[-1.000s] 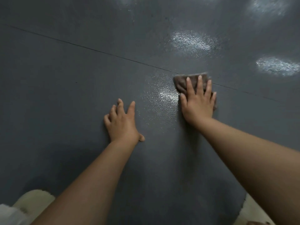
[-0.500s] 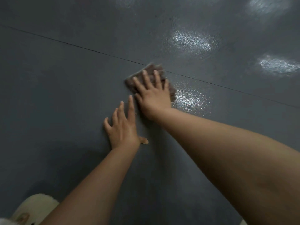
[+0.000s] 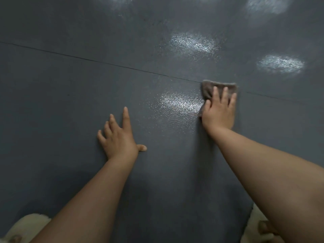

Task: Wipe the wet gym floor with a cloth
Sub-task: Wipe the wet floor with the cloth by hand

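Right of centre: right hand [image 3: 219, 109] flat on cloth [image 3: 218, 87], fingers [image 3: 215, 92] straight and spread, pressing it down on the floor [image 3: 70, 85] seam, beside a glossy patch, likely to soak up water. Lower centre: left hand [image 3: 117, 137] splayed on bare floor, holding nothing, apparently as a brace. Pale fluffy slippers [image 3: 28, 223] in both bottom corners.

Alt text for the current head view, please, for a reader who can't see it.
A person's right hand presses a grey-brown cloth flat on a dark grey gym floor, at a thin seam. The left hand rests spread on the floor; shiny patches glint nearby.
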`<state>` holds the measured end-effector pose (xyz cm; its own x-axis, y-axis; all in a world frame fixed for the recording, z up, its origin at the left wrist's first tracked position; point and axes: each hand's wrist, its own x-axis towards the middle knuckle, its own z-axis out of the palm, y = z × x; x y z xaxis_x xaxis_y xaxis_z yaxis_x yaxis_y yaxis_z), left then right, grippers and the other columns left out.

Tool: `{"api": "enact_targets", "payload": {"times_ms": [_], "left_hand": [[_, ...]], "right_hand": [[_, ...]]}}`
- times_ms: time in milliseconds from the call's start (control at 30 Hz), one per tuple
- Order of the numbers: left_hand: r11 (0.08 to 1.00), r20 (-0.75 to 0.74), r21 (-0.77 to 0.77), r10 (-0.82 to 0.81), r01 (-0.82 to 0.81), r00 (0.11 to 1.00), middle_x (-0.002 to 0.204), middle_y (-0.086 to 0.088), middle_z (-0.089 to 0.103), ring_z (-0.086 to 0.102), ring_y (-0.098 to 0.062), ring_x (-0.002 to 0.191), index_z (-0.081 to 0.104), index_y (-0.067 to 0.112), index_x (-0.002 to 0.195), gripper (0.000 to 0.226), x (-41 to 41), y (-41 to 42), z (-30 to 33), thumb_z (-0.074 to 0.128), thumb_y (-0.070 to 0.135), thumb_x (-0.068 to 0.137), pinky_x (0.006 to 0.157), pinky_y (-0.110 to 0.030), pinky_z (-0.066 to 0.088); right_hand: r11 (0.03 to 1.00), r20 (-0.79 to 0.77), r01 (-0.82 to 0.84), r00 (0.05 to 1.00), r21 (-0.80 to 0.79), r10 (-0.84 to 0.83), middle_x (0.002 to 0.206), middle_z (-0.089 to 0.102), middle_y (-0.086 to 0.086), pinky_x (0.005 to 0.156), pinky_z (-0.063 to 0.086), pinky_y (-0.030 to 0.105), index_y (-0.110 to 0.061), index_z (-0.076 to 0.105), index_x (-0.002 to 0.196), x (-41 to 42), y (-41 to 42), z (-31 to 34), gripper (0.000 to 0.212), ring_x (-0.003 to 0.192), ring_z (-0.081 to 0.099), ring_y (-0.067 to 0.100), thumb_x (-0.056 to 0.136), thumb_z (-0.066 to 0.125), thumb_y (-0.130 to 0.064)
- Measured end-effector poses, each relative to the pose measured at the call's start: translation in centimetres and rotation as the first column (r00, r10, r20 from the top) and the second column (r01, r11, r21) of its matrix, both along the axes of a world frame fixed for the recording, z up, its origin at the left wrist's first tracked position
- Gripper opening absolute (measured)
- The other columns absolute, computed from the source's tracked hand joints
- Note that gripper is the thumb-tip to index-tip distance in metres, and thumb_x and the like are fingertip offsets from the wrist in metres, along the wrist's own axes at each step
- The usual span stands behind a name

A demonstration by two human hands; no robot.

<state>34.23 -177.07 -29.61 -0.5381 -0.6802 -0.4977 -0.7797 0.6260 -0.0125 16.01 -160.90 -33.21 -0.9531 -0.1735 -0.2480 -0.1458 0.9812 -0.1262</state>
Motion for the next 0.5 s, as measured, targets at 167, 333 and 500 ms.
{"api": "enact_targets", "payload": {"times_ms": [167, 333, 500], "left_hand": [[1.0, 0.018, 0.014, 0.017, -0.017, 1.0, 0.159, -0.01, -0.002, 0.005, -0.026, 0.145, -0.019, 0.03, 0.147, 0.131, -0.1, -0.2, -0.3, 0.077, 0.056, 0.063, 0.113, -0.046, 0.011], [0.999, -0.016, 0.009, 0.046, -0.046, 0.999, 0.159, -0.007, 0.001, 0.007, -0.024, 0.145, -0.016, 0.03, 0.148, 0.13, 0.0, -0.2, -0.6, 0.079, 0.052, 0.063, 0.113, -0.048, 0.011], [0.998, -0.054, -0.006, 0.066, -0.067, 0.996, 0.159, -0.006, 0.003, 0.009, -0.024, 0.145, -0.014, 0.031, 0.149, 0.124, 0.0, -0.2, -0.8, 0.079, 0.045, 0.068, 0.112, -0.049, 0.012]], "right_hand": [[0.997, 0.061, 0.061, 0.996, -0.051, -0.058, 0.159, 0.007, 0.008, 0.116, 0.005, 0.047, -0.025, 0.02, 0.15, 4.4, -2.8, 0.4, 0.053, 0.145, -0.001, 0.036, 0.1, 0.034, -0.032], [0.911, -0.011, -0.386, 0.922, -0.145, 0.388, 0.138, 0.052, 0.012, 0.104, 0.035, 0.053, -0.026, 0.057, 0.129, 14.6, -3.9, -0.3, 0.052, 0.13, 0.04, 0.039, 0.081, 0.039, -0.032], [0.771, -0.061, -0.61, 0.79, -0.186, 0.61, 0.138, 0.052, 0.007, 0.106, 0.031, 0.046, -0.028, 0.053, 0.13, 15.9, -1.6, -0.9, 0.049, 0.133, 0.034, 0.033, 0.083, 0.042, -0.033]]}}
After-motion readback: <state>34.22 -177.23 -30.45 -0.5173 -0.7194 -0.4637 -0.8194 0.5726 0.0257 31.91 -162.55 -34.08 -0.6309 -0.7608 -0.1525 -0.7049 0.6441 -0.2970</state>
